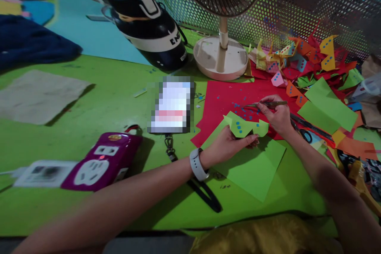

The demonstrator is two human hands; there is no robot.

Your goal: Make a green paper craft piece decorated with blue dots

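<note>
My left hand, below a grey watch band on the wrist, grips a folded light-green paper piece. Blue dots show on its left part and one on its right. Tweezers are held in my right hand, their tips low over a red paper sheet. Small blue paper dots lie scattered around those tips; whether the tips pinch one is too small to tell. Under my left hand a flat green paper sheet partly covers the red one.
A phone with a strap lies left of the red paper. Behind stand a fan and a dark bottle. Folded dotted papers pile up at the back right, scissors near my right forearm. A purple power strip sits left.
</note>
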